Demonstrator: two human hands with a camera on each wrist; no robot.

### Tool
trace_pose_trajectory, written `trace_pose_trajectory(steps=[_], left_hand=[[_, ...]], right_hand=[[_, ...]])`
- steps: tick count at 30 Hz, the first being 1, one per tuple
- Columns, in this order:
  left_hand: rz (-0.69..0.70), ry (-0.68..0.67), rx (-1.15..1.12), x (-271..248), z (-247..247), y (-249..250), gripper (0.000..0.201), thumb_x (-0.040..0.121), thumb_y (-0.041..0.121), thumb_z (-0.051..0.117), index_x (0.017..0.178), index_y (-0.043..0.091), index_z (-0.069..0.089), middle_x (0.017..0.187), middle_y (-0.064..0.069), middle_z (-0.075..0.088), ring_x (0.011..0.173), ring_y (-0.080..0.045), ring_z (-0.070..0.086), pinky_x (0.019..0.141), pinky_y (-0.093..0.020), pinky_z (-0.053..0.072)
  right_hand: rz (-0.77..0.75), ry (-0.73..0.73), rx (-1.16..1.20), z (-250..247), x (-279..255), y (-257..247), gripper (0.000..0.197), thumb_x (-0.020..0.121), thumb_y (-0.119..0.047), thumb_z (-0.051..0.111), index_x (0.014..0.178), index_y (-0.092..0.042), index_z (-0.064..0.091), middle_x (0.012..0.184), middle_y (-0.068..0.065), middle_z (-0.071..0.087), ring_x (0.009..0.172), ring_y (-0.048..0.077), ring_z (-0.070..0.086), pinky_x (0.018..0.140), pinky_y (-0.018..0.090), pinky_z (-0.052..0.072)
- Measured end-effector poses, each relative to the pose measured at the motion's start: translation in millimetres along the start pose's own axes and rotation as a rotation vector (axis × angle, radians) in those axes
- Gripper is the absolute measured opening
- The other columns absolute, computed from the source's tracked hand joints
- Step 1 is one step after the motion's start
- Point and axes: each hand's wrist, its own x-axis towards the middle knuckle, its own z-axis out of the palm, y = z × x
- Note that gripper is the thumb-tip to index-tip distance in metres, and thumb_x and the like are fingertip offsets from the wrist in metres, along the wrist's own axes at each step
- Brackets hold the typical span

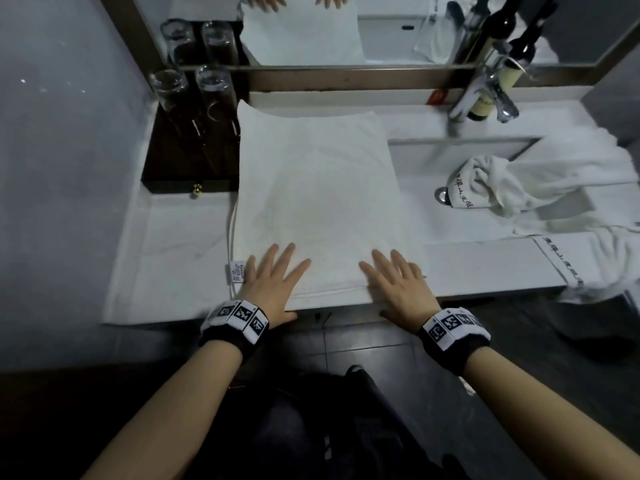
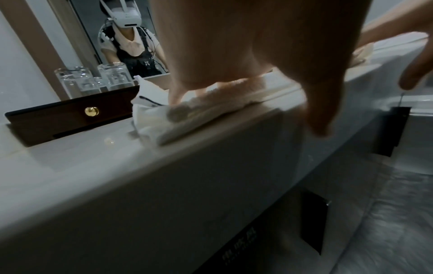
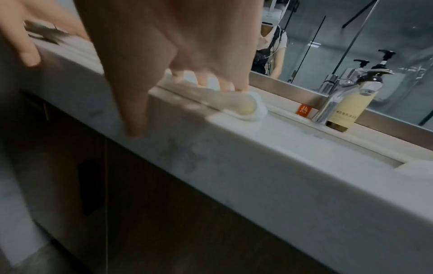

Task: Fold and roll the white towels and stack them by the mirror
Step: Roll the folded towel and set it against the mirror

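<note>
A white towel, folded into a long flat rectangle, lies on the white counter and reaches from the front edge to the mirror. My left hand rests flat, fingers spread, on its near left corner beside the label tag. My right hand lies flat on the near right corner. In the left wrist view the left hand presses the towel's edge; in the right wrist view the right hand presses the towel's corner. A second, crumpled white towel lies in the sink.
A dark wooden tray with several upturned glasses stands at the back left against the mirror. A chrome tap and a soap bottle stand behind the sink on the right. Another white cloth hangs over the counter's right front edge.
</note>
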Motion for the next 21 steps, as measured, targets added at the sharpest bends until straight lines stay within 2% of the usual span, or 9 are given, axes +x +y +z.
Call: trace_pose_trajectory(steps=[2,3,6,8,12,15,17,20,21], left_hand=[[-0.002,0.007,0.028,-4.5,-0.1,4.7,0.110,0.074,0.042,0.073,0.144,0.039,-0.012,0.157,0.000,-0.016,0.144,-0.033,-0.008,0.111,-0.061,0.004],[-0.004,0.020,0.037,-7.3,0.5,8.1,0.107,0.075,0.035,0.073,0.145,0.039,-0.007,0.157,0.000,-0.010,0.144,-0.033,-0.004,0.111,-0.060,0.007],[-0.005,0.077,0.062,-15.4,2.2,19.4,0.094,0.075,0.018,0.071,0.146,0.038,0.012,0.153,-0.001,0.015,0.140,-0.033,0.012,0.108,-0.055,0.017],[-0.013,0.107,0.050,-19.1,1.0,27.0,0.086,0.074,0.015,0.069,0.143,0.038,0.022,0.148,0.001,0.023,0.138,-0.031,0.018,0.106,-0.050,0.021],[-0.033,0.112,-0.052,-26.0,-6.0,31.0,0.064,0.081,0.024,0.063,0.137,0.033,0.035,0.147,0.005,0.028,0.139,-0.024,0.018,0.109,-0.046,0.021],[-0.050,0.142,-0.187,-37.0,-9.4,37.3,0.050,0.084,0.008,0.054,0.131,0.025,0.048,0.146,0.003,0.037,0.140,-0.019,0.024,0.111,-0.040,0.024],[-0.063,0.166,-0.256,-45.3,-12.5,39.2,0.049,0.083,-0.003,0.050,0.127,0.017,0.055,0.144,-0.001,0.042,0.137,-0.019,0.031,0.108,-0.038,0.030],[-0.087,0.224,-0.319,-54.0,-15.7,44.0,0.045,0.081,-0.014,0.048,0.120,0.004,0.061,0.139,-0.011,0.049,0.130,-0.026,0.044,0.107,-0.040,0.036],[-0.109,0.232,-0.330,-55.8,-16.2,45.3,0.043,0.082,-0.014,0.048,0.119,0.003,0.062,0.136,-0.012,0.052,0.126,-0.028,0.048,0.106,-0.040,0.037]], right_hand=[[0.001,0.125,0.016,0.9,-10.6,4.4,0.091,0.066,-0.005,0.071,0.145,-0.024,0.030,0.150,0.011,0.034,0.127,0.041,0.040,0.093,0.050,0.042],[0.007,0.196,0.047,2.5,-14.4,7.6,0.084,0.063,0.003,0.069,0.139,-0.022,0.042,0.142,0.011,0.045,0.117,0.041,0.050,0.084,0.047,0.047],[0.011,0.286,0.110,1.8,-20.6,14.1,0.062,0.069,0.003,0.066,0.126,-0.017,0.056,0.126,0.010,0.057,0.099,0.038,0.056,0.074,0.042,0.048],[-0.007,0.312,0.120,1.4,-23.2,17.7,0.055,0.067,0.005,0.066,0.119,-0.013,0.060,0.116,0.012,0.061,0.092,0.037,0.058,0.070,0.041,0.048],[-0.059,0.307,0.170,1.5,-27.2,20.4,0.053,0.065,0.007,0.063,0.113,-0.014,0.062,0.109,0.008,0.062,0.090,0.033,0.056,0.075,0.038,0.043],[-0.096,0.370,0.187,1.0,-37.6,31.7,0.040,0.057,0.008,0.070,0.093,-0.009,0.066,0.093,0.010,0.065,0.081,0.033,0.061,0.074,0.041,0.049],[-0.097,0.372,0.182,0.6,-44.5,42.9,0.033,0.055,0.004,0.073,0.086,-0.006,0.066,0.092,0.013,0.065,0.087,0.037,0.063,0.077,0.044,0.050],[-0.144,0.289,0.224,4.2,-53.2,61.8,0.044,0.062,-0.002,0.072,0.105,0.001,0.062,0.114,0.018,0.062,0.115,0.039,0.054,0.094,0.048,0.047],[-0.161,0.262,0.256,4.8,-54.8,66.8,0.047,0.066,-0.003,0.070,0.111,0.003,0.059,0.119,0.018,0.061,0.120,0.039,0.051,0.097,0.048,0.045]])
